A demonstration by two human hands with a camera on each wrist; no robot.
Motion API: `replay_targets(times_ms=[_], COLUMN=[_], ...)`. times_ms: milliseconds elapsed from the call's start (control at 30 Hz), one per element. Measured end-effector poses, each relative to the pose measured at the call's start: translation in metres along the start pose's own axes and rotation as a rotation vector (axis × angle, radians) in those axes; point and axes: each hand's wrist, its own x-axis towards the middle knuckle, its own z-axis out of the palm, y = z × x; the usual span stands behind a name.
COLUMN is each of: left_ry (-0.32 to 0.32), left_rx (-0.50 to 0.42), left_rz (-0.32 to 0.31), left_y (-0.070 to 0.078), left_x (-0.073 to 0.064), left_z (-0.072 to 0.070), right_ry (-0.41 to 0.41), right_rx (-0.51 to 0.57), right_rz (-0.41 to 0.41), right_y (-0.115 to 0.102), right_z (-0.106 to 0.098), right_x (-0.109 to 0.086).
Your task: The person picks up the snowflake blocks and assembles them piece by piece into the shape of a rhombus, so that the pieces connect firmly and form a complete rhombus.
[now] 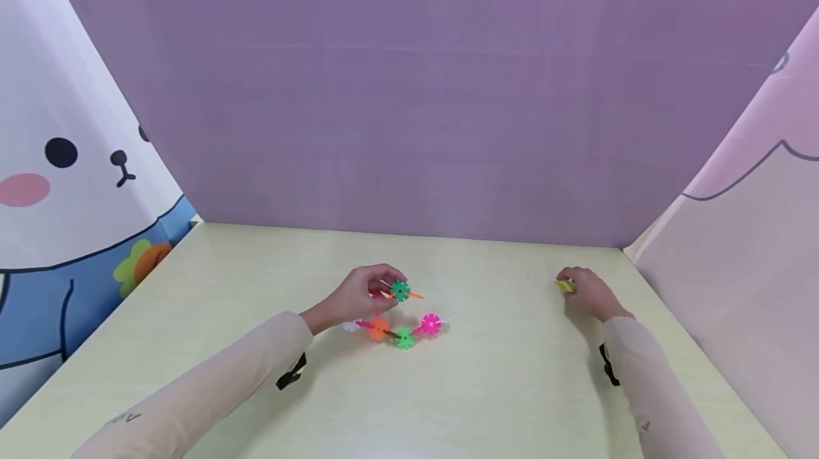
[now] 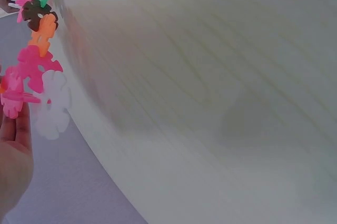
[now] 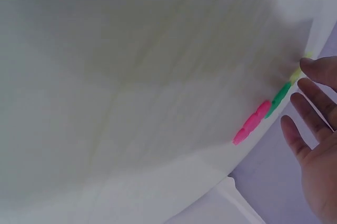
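My left hand (image 1: 361, 293) grips a chain of interlocking plastic snowflake discs, its fingers round a pink disc (image 2: 13, 90). Beside its fingertips are a dark green disc (image 1: 400, 291) and an edge-on orange disc (image 1: 416, 295). The chain curves round through a clear disc (image 2: 52, 103), an orange disc (image 1: 379, 329), a light green disc (image 1: 404, 337) and a bright pink disc (image 1: 431, 324). Far to the right, my right hand (image 1: 590, 291) pinches a yellow snowflake disc (image 1: 566, 286). By its fingers in the right wrist view are a green disc (image 3: 278, 100) and a pink disc (image 3: 251, 122), seen edge-on.
The pale wooden table (image 1: 499, 388) runs back to a purple panel (image 1: 435, 104). Cartoon-printed cloth (image 1: 77, 217) stands along the left side, and a pale pink and grey sheet (image 1: 755, 253) along the right.
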Motion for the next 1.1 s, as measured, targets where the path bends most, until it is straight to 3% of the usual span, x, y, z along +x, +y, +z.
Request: replay_targets(times_ms=[367, 800, 1100], left_ry=[-0.015, -0.009, -0.003], left_rx=[-0.002, 0.002, 0.015], left_rz=[-0.017, 0.008, 0.016], left_y=[0.026, 0.026, 0.026], left_x=[-0.008, -0.008, -0.007], left_z=[-0.002, -0.001, -0.001], right_ry=[0.0, 0.065, 0.054], right_rx=[-0.008, -0.034, 0.072], right_rz=[-0.009, 0.006, 0.074], right_y=[0.0, 0.0, -0.007], right_z=[0.0, -0.004, -0.014], right_x=[0.001, 0.001, -0.004])
